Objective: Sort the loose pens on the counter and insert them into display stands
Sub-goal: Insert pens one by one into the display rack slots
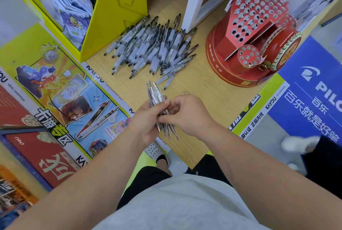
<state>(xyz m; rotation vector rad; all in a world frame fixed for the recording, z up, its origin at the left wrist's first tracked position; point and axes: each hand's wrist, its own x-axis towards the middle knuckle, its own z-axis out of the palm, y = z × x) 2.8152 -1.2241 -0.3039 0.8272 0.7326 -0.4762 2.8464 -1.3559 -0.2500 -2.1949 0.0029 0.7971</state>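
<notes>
**Bundle of pens (156,94) gripped by both hands over the counter (207,89)**

Gripped in the left hand (147,118) is a small bundle of pens: its fingers are curled round the barrels and its thumb is laid across them. The tips fan out toward 12 o'clock and the lower ends jut toward 5 o'clock. From the right, the same bundle is pinched by the right hand (187,115) with thumb and forefinger closed on the barrels. Whether a single pen is being drawn out cannot be told.

At 11 o'clock from the hands a yellow cardboard stand (114,17) is set on the counter. At 12 o'clock, just beside it, the pile of loose pens (153,48) is heaped, lying mostly one way. At 2 o'clock, well apart from the bundle, the red display stand (255,32) is seen; its sloped face is pierced with rows of round holes, and no pen is seen standing in them.

The step in hand is judged to be sorting and squaring the bundle before insertion. It would be done well if the pens were turned tip to tip and the ends tapped level. The left grip should be kept firm but loose enough for one barrel to be slid free. Each pen should then be carried toward 2 o'clock and lowered along the hole's own tilt, not forced. Slippage of the thin, smooth barrels is the likely risk, so few should be held at once.
</notes>
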